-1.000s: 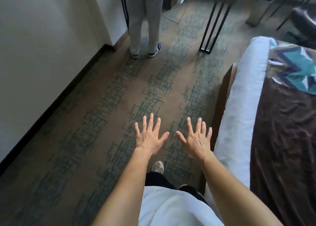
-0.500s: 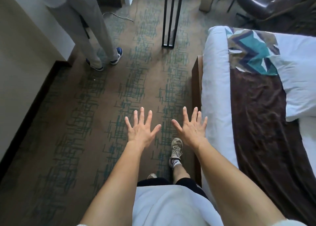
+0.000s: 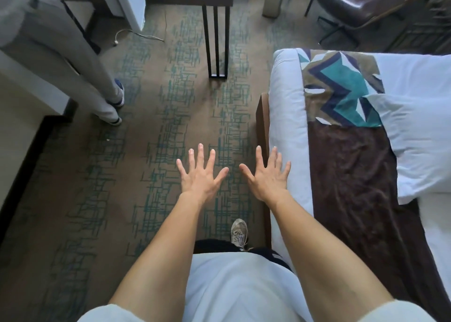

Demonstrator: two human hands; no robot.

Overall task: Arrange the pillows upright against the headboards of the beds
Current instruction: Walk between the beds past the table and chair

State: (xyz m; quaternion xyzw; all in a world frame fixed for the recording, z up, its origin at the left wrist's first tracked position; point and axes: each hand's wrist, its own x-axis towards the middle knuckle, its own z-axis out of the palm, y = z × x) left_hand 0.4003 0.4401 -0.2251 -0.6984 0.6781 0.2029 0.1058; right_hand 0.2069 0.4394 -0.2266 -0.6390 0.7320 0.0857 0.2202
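Observation:
My left hand [image 3: 200, 175] and my right hand [image 3: 267, 174] are stretched out in front of me over the carpet, fingers spread, holding nothing. To the right stands a bed [image 3: 285, 126] with white sheets and a brown runner [image 3: 351, 175] with a teal zigzag end. A white pillow [image 3: 419, 146] lies flat on the bed over the runner, at the right edge of view. My right hand hovers just left of the bed's side, apart from the pillow. No headboard is in view.
Another person [image 3: 61, 53] in grey trousers stands at the upper left by a wall corner. A dark table [image 3: 214, 28] with thin black legs stands ahead, a brown chair [image 3: 366, 2] at the upper right. A cable [image 3: 136, 35] lies on the patterned carpet.
The view has swung right and forward along the bed's side. More of the bed and the white pillow have come into sight. Both hands stay spread and empty.

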